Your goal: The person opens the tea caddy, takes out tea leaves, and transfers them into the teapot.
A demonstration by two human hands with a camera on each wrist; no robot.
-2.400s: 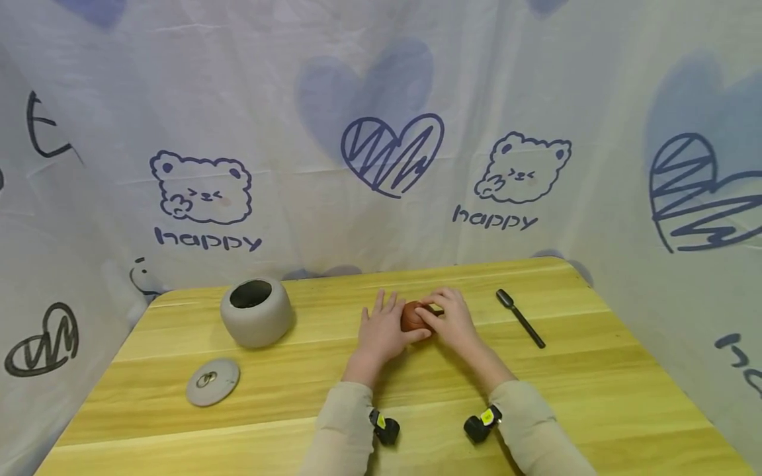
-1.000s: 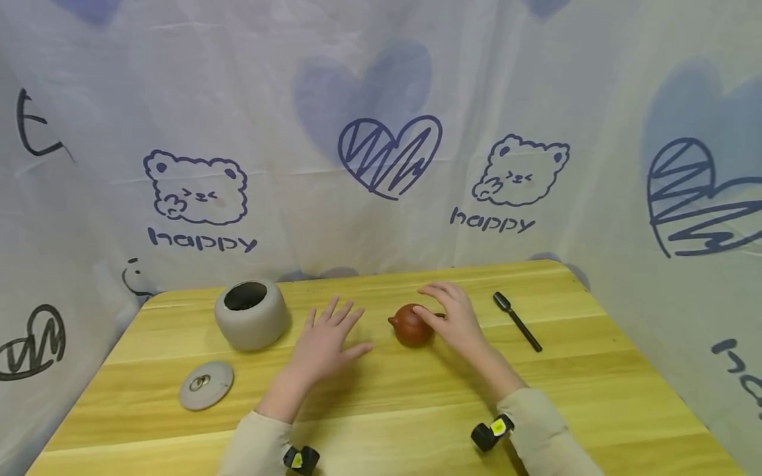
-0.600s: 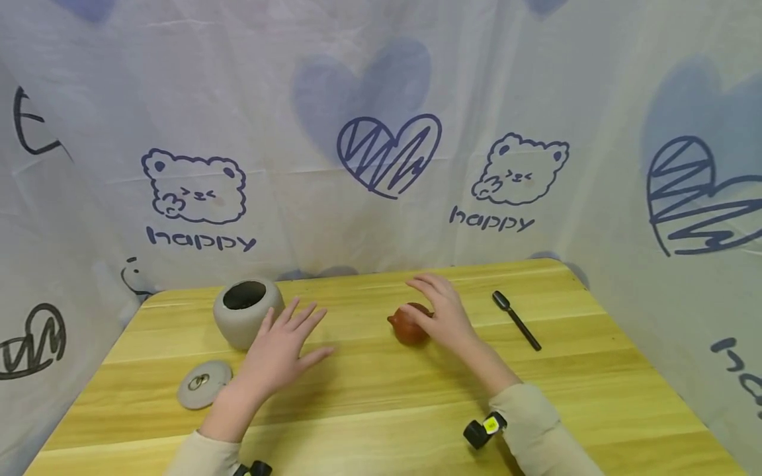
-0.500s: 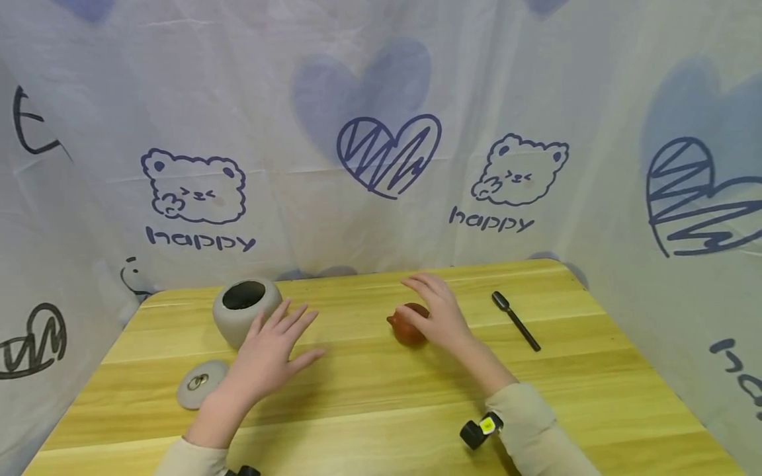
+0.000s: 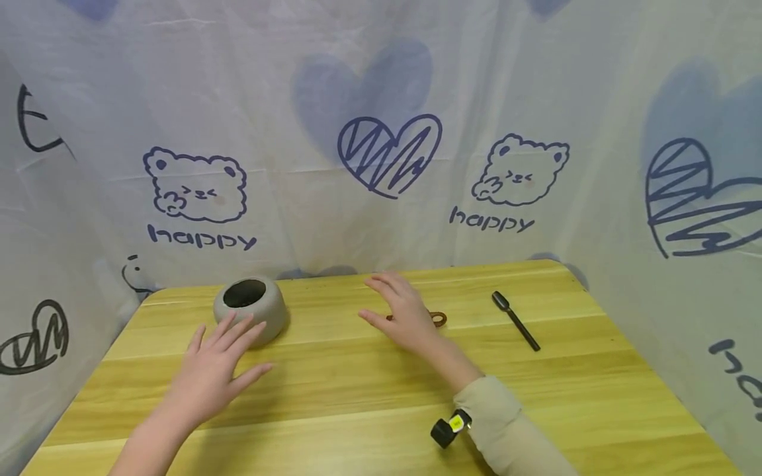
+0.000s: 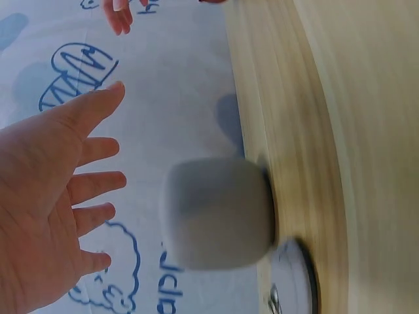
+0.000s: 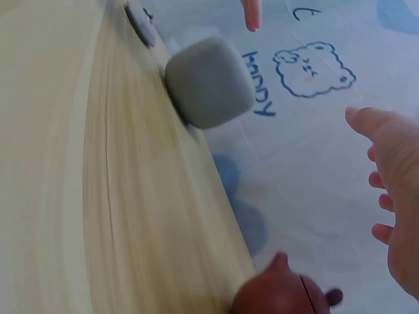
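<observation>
My left hand (image 5: 208, 373) hovers with spread fingers in front of the grey round jar (image 5: 270, 314), apart from it in the left wrist view. The jar's dark mouth faces up, uncovered. Hidden behind that hand in the head view, the jar's flat grey lid (image 6: 291, 278) shows on the table in the left wrist view. My right hand (image 5: 405, 317), fingers extended and holding nothing, is above the reddish-brown teapot (image 7: 278, 294). From the head, the right hand covers most of the teapot; its looped handle (image 5: 439, 320) sticks out at the right.
A dark slim scoop (image 5: 516, 321) lies on the right part of the wooden table (image 5: 333, 410). Behind the table hangs a white cloth (image 5: 297, 165) printed with hearts and bears.
Earlier, both hands were at the teapot. The left hand has come off it and moved left toward the jar, now covering the lid. The right hand has let go and shifted left.
</observation>
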